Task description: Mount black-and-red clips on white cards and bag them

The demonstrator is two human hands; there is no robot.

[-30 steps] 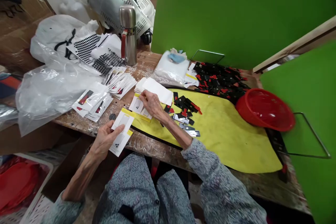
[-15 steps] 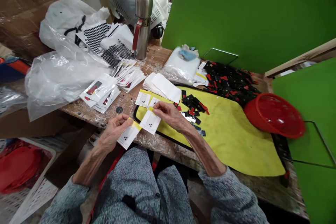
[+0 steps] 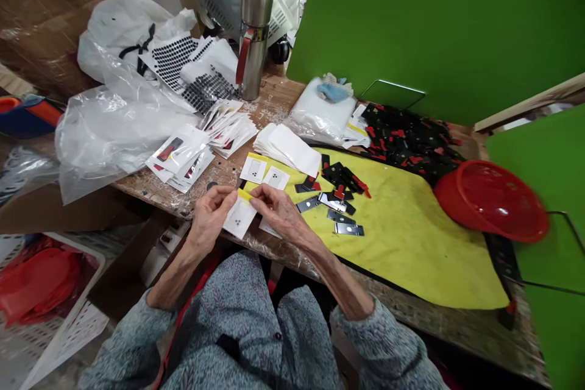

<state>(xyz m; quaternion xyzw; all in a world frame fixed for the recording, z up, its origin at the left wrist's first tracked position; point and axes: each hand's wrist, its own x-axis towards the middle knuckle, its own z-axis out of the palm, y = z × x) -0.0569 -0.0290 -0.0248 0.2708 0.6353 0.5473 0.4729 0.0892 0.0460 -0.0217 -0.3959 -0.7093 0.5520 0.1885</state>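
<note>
1. Card (image 3: pixel 240 218), white with a yellow strip and three black dots, is held over the front edge of the yellow mat (image 3: pixel 411 244), between both hands.
2. Left hand (image 3: pixel 210 217) is closed on the card's left side, and it is grasped there by the thumb and fingers.
3. Right hand (image 3: pixel 278 210) is bent over the yellow strip, and the strip is gripped by its fingertips (image 3: pixel 256 193). The grip looks light, but its force cannot be told.
4. At this step, the yellow strip seems to be worked by both hands. Whether it is peeled, folded or only aligned cannot be told.
5. Four loose cards are counted: one is held, one lies partly under the right hand, and two lie flat on the mat (image 3: pixel 253 167) (image 3: pixel 275 178).
6. One stack of white slips (image 3: pixel 286 149) is placed just behind these cards.
7. Four silver-faced black pieces (image 3: pixel 340 216) are counted on the mat, near the right hand; a smaller group of black-and-red pieces (image 3: pixel 342 177) lies behind them. A heap of similar pieces (image 3: pixel 411 140) is seen beyond the mat, too mixed to be counted.
8. One red bowl (image 3: pixel 491 201) is seen at the right, and one steel flask (image 3: pixel 253 39) stands on the table (image 3: pixel 274 97).
</note>
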